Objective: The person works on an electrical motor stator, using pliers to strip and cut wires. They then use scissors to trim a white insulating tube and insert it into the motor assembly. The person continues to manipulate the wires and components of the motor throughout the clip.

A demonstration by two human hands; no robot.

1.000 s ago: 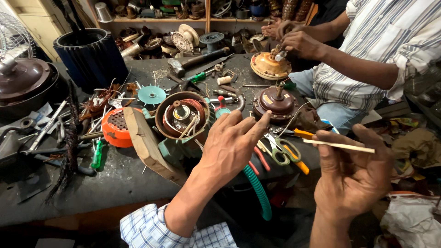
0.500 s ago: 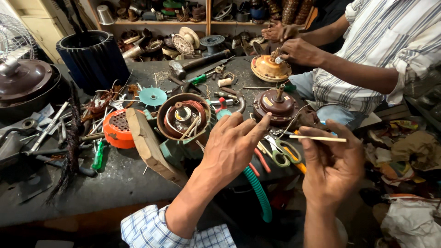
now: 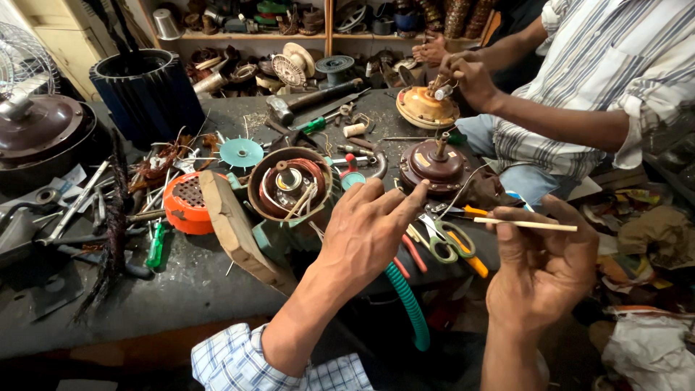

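Note:
My left hand (image 3: 365, 235) hovers with fingers spread and holds nothing, just right of a round fan motor stator (image 3: 289, 185) with copper windings and white wires. My right hand (image 3: 543, 264) pinches a thin pale stick (image 3: 532, 225) between thumb and fingers and holds it level. A brown motor housing (image 3: 436, 165) with an upright shaft stands beyond my fingertips. Green-handled scissors (image 3: 443, 240) and orange-handled pliers (image 3: 470, 213) lie between my hands.
A co-worker in a striped shirt (image 3: 601, 72) handles another motor housing (image 3: 423, 107) at the back right. A wooden block (image 3: 235, 232), an orange grille (image 3: 187, 203), a teal fan blade (image 3: 241, 153), a dark ribbed drum (image 3: 148, 90), a green corrugated hose (image 3: 409, 304) and several loose tools crowd the dark bench (image 3: 145, 304).
My right hand has drawn the stick leftwards and closer to my left hand, then lowered slightly. My left hand has stayed near the stator, fingers still spread.

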